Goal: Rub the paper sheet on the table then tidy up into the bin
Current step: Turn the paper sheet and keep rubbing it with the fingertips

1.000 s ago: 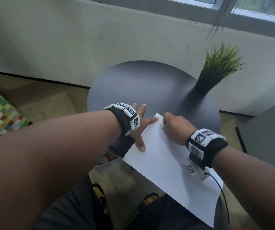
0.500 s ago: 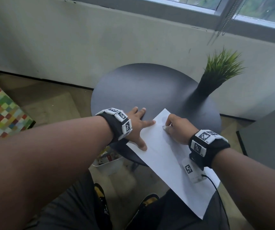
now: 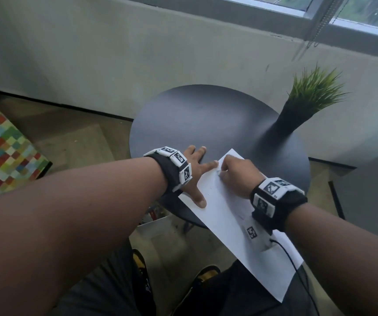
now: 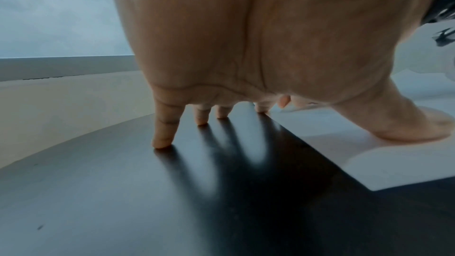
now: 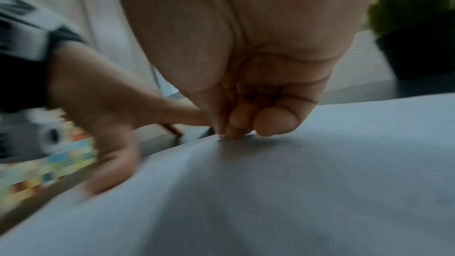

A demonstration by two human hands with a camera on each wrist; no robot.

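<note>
A white bin point(image 3: 158, 226) was seen on the floor under the table's left edge. The left hand point(image 3: 192, 172) was spread flat, thumb pressed on the paper sheet point(image 3: 226, 215), which overhung the round black table point(image 3: 206, 119). The right hand point(image 3: 238, 176) was curled, fingertips pressed to the sheet; whether anything was pinched could not be told. A potted plant point(image 3: 309, 99) stood far right.

A white paper sheet point(image 3: 226, 215) lies across the near edge of the round black counter point(image 3: 206, 119), overhanging it. The left hand point(image 3: 194, 172) presses its left edge with spread fingers; the right hand point(image 3: 238, 176), fingers curled, rests knuckles-up near its far corner. A potted grass plant point(image 3: 306, 103) stands at the counter's right.
</note>
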